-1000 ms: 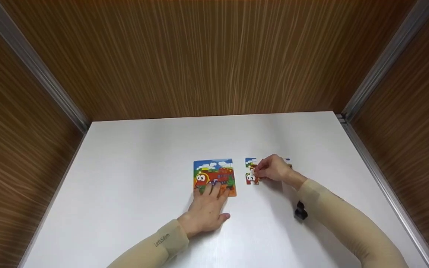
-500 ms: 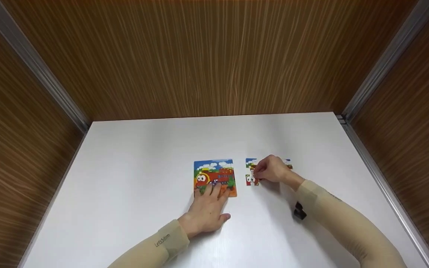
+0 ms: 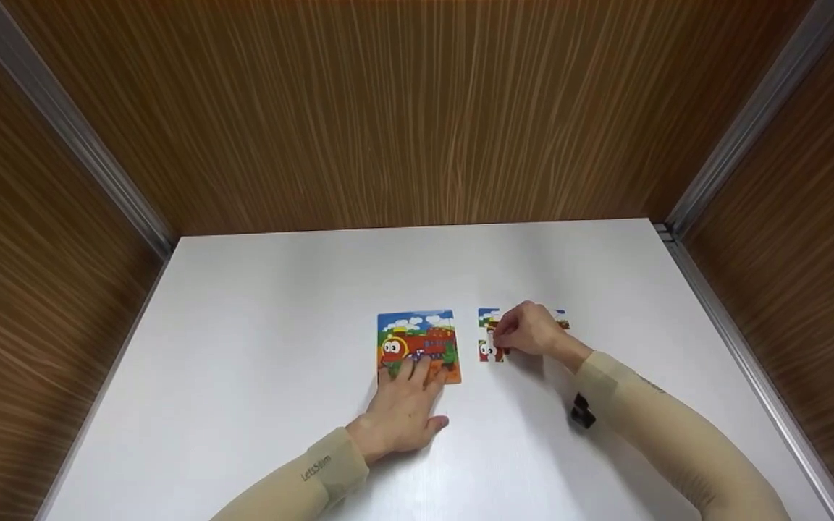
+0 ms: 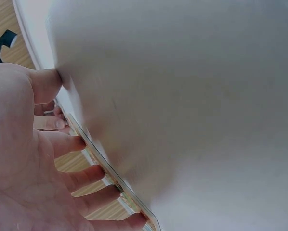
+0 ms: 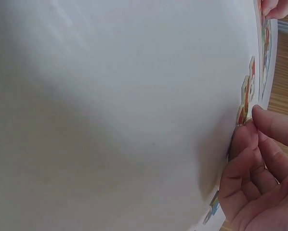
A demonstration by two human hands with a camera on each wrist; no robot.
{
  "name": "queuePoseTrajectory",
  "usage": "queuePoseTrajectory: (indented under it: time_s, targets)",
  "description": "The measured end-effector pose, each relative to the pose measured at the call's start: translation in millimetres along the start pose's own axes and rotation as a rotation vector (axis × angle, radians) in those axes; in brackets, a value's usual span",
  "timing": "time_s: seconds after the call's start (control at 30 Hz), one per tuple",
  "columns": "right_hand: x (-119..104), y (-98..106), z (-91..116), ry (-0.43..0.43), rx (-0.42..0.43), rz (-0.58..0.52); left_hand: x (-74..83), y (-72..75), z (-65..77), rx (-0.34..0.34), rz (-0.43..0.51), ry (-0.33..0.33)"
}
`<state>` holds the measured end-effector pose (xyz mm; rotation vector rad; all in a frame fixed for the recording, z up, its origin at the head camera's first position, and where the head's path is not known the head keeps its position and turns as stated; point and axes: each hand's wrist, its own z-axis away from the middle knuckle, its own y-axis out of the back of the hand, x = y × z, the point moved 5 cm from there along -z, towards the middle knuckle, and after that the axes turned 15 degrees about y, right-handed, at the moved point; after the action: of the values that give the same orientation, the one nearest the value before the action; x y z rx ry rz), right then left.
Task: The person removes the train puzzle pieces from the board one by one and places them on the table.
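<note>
My left hand (image 3: 401, 409) lies on the lower part of a picture board (image 3: 420, 340) with a red cartoon train, its fingers spread. In the left wrist view several fingertips (image 4: 99, 172) rest along the board's edge. To the right, my right hand (image 3: 533, 331) pinches a puzzle piece with thumb and forefinger, beside the piece with the train's eyes (image 3: 486, 353). Most of the pinched piece is hidden by the fingers. The right wrist view shows red and yellow puzzle pieces (image 5: 243, 102) flat on the table at the fingertips.
A sky piece (image 3: 488, 315) lies at the upper left of the right hand, and another blue-edged piece (image 3: 560, 317) shows behind it. A small black object (image 3: 582, 411) is beside the right forearm. Wood-patterned walls (image 3: 417, 116) surround the white table (image 3: 258, 347).
My right hand has shifted very slightly left, its fingers staying at the puzzle pieces. The left hand and the picture board have kept their place.
</note>
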<state>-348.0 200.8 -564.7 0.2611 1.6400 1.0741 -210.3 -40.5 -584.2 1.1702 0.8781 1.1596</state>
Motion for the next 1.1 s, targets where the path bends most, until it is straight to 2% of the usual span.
queuePoseTrajectory:
  time_s: [0.13,0.33,0.5,0.77,1.1]
  targets:
    - [-4.8,1.2,0.2,0.025,0.010,-0.010,-0.2,-0.7,0.0,0.000,-0.001,-0.001]
    - [-16.0,2.1,-1.5,0.083,0.027,-0.015,0.6,1.2,-0.5,0.045,-0.011,-0.009]
    - [-21.6,0.4,-3.6,0.073,0.020,-0.029,0.7,0.7,-0.2,0.041,-0.005,-0.011]
    - [-35.5,-2.8,-11.5,0.121,0.027,-0.031,-0.3,1.5,0.9,0.036,0.005,-0.012]
    - [-53.0,-9.7,-23.6,0.098,0.011,-0.060,-0.5,1.4,0.5,0.042,-0.002,-0.020]
